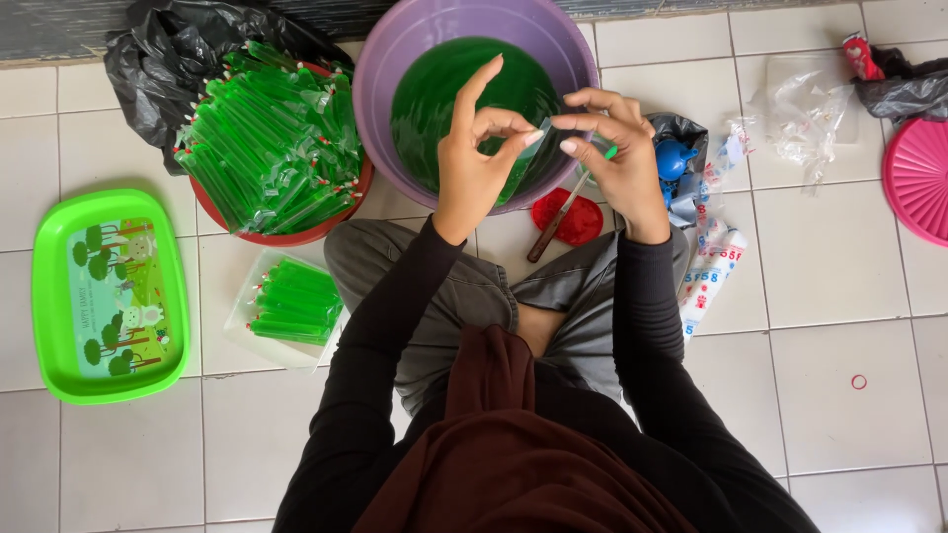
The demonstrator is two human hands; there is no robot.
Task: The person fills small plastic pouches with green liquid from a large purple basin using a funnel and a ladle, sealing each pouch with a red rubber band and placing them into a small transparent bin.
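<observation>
- Your left hand (472, 168) pinches one edge of a small clear bag (541, 138) between thumb and finger, while its first finger points up.
- Your right hand (614, 158) pinches the other edge with its fingertips (571, 146).
- The bag sits right between your two hands, above the purple tub (385, 69) of green liquid (434, 99).
- A red bowl (296, 235) full of filled green tubes (272, 148) sits to your left.
- A green tray (44, 296) lies further left.
</observation>
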